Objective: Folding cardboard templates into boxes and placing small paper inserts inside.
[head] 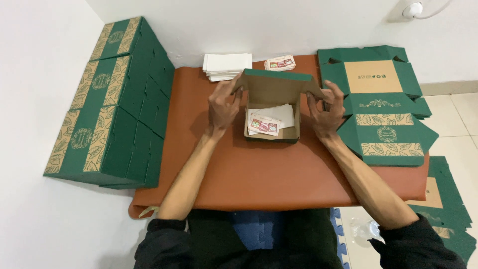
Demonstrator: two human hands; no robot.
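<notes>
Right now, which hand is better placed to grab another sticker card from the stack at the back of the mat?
Probably the right hand: the sticker cards lie right of the box lid's middle, nearer it. The left hand is farther off.

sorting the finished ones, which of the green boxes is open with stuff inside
The box between both hands at the mat's middle: lid up, cards inside. The stacked boxes on the left are closed, and the ones on the right lie flat, unfolded.

Assembled boxes [112, 104]: dark green with tan leaf-print bands. Open box [273, 107]: brown interior, green lid edge. Mat [259, 169]: plain rust-brown. Paper stack [226, 66]: white.
</notes>
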